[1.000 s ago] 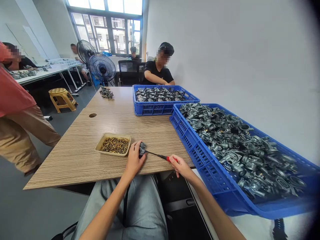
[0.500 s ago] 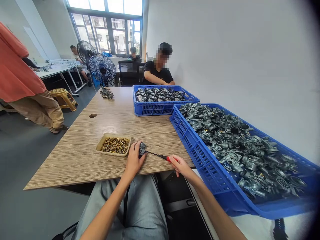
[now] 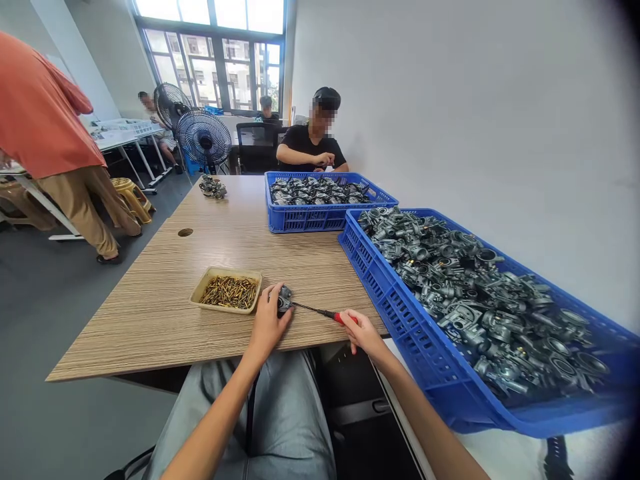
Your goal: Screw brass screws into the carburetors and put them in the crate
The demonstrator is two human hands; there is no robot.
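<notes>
I pin the small metal part (image 3: 284, 299) to the desk (image 3: 165, 293) edge with my left hand (image 3: 267, 323) while my right hand (image 3: 361, 331) grips the red-handled screwdriver (image 3: 320, 312), tip in the part; I judge I'm mid-fastening, so steady turning comes next.

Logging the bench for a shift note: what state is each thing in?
Left hand: gripping metal part on table.
Right hand: holding screwdriver, tip at part.
Tray: holds brass screws.
Near crate: heaped with castings.
Far crate: full.
</notes>
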